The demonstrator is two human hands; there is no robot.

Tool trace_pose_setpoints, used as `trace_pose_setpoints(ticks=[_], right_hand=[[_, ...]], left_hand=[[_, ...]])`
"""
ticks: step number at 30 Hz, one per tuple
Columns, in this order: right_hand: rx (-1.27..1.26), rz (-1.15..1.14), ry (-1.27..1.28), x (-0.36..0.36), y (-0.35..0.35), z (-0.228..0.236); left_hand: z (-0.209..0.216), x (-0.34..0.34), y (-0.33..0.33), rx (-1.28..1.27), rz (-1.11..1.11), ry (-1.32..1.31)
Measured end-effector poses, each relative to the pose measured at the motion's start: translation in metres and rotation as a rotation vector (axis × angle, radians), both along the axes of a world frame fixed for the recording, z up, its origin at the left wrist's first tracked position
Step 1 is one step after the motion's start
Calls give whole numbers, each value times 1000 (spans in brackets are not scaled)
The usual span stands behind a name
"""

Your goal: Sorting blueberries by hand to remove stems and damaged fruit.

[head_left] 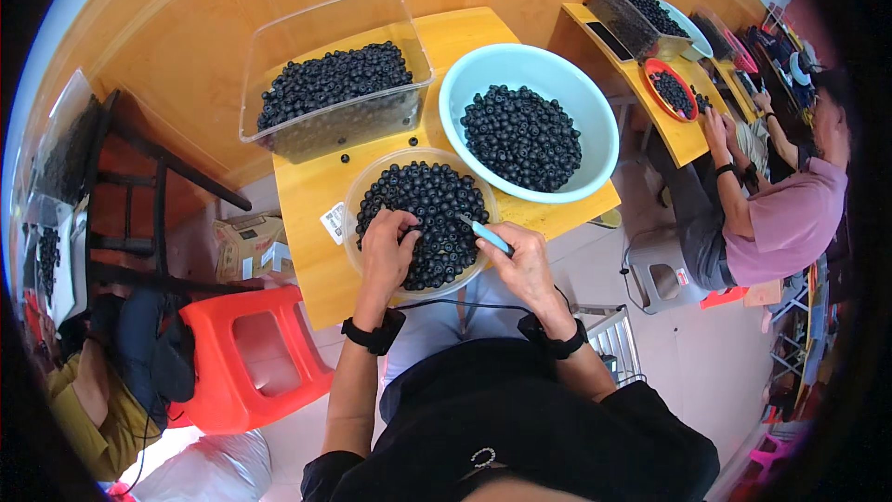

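A round clear bowl [351,209], full of small dark round balls [432,191] like blueberries or beads, stands at the near edge of the yellow table. Over its left side my left hand [388,246] is closed, thumb and fingers pinched together at the balls; whatever they hold is too small to make out. My right hand [523,265] grips a small tool with a light blue handle [491,238] and a thin metal tip. That tip points left and touches or hovers just over the balls; I cannot tell which. Whether it is a knife or tweezers is unclear.
Behind the bowl are a clear bin [339,135] and a pale blue basin [602,144], both holding dark balls. A few loose balls lie on the table [311,251]. A red stool [246,363] stands at left. Other people [780,223] sit at right and lower left.
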State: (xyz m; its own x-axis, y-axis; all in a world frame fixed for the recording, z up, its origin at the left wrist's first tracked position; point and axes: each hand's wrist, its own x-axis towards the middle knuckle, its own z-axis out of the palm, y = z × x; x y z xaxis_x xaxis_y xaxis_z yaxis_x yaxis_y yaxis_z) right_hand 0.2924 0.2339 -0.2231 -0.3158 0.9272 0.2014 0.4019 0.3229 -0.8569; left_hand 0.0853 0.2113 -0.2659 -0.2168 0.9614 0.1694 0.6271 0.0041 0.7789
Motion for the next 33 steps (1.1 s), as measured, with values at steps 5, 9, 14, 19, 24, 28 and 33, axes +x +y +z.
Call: trace_pose_setpoints(ticks=[5, 9, 14, 19, 24, 28, 33], right_hand=[[-15, -25, 40, 4, 1, -11], [-35, -43, 18, 6, 0, -13], [-45, -20, -2, -1, -2, -9], [-28, -15, -9, -2, -2, -9], [-37, -16, -23, 0, -3, -9], [-39, 74, 17, -3, -8, 7], [32, 212, 53, -8, -10, 16]], left_hand=[[12, -4, -7, 20, 36, -614], [27, -6, -19, -51, -72, -1331], [13, 0, -23, -6, -198, -1695], [5, 7, -20, 34, -238, -1784], [4, 8, -18, 53, -371, -1855], [6, 12, -23, 29, -275, -1782], [6, 16, -24, 12, -321, -1756]])
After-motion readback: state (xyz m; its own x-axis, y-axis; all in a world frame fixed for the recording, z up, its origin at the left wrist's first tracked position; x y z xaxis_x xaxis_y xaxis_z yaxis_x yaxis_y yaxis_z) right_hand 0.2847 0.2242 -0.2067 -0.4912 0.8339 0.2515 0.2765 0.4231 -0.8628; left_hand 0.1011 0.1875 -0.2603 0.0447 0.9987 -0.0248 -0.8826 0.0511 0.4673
